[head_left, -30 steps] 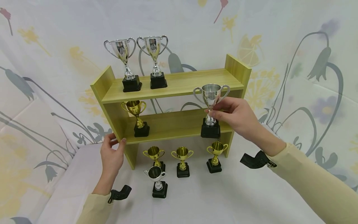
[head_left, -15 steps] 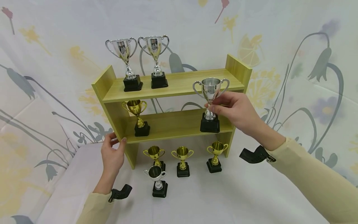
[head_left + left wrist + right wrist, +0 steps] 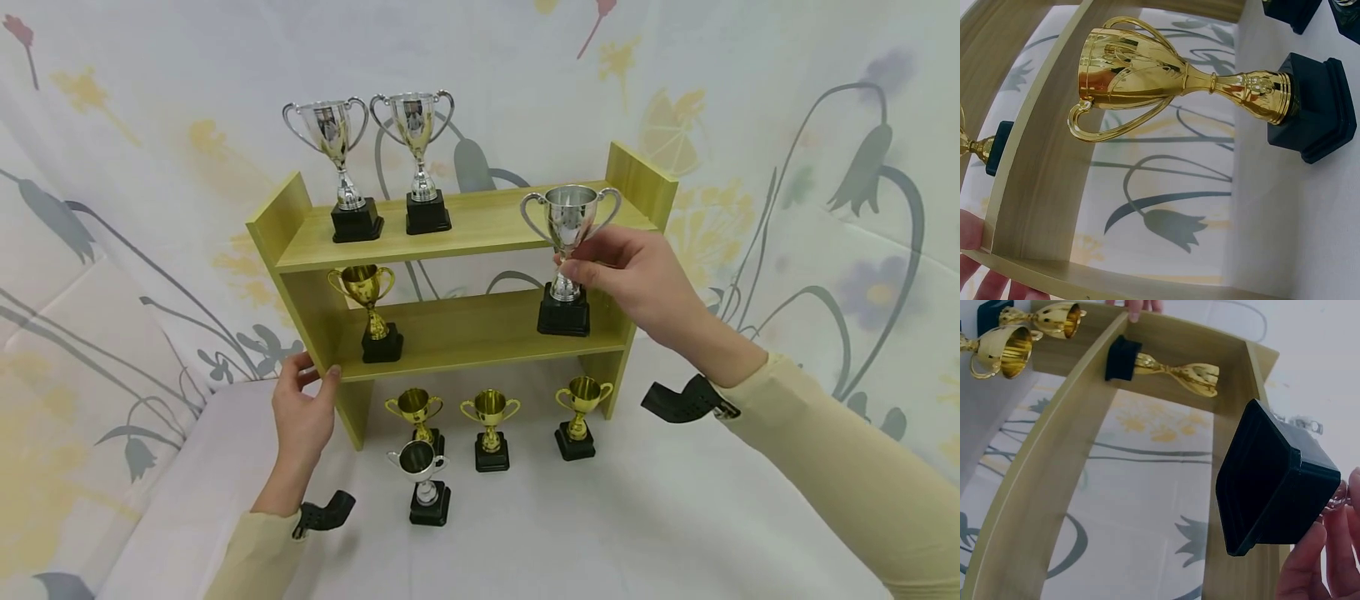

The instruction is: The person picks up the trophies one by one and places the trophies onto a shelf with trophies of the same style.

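My right hand (image 3: 637, 271) pinches a silver trophy cup (image 3: 572, 217) by its stem, upright, in front of the right part of the wooden shelf (image 3: 465, 337). The right wrist view shows the underside of this trophy's black base (image 3: 1272, 481). My left hand (image 3: 303, 417) grips the shelf's left side panel, thumb on the front edge by the middle board. A gold trophy (image 3: 367, 292) stands at the left on the middle board. Two silver trophies, a left one (image 3: 330, 133) and a right one (image 3: 415, 125), stand on the top board.
On the white cloth under the shelf stand a left gold trophy (image 3: 414, 406), a middle gold one (image 3: 491, 408) and a right gold one (image 3: 582, 396). A small silver trophy (image 3: 418, 462) is in front of the left one. A flower-patterned cloth (image 3: 517, 67) hangs behind.
My right hand has raised the silver trophy, bringing its cup from below the top board's front edge to overlap that board. The left hand has kept its place on the shelf.
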